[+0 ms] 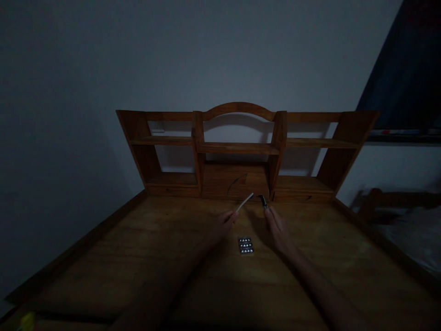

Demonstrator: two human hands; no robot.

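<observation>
A: So what's in view, biggest first?

B: Dim room, mostly pale wall (220,59). Then a wooden desk (165,239) with a wooden shelf unit (237,148) at its back edge.

A: And the hands?

B: Left hand (223,225) and right hand (278,230) are over the desk, near each other, both closed on something slim.

A: Anything smaller?

B: A little dark pack (246,245) with rows of whitish bits lies on the desk, between the forearms. Left's pinching a thin white stick (245,202), tilted up; right's gripping a tool (263,201), its dark bent tip just beside the stick's end, small gap between.
</observation>
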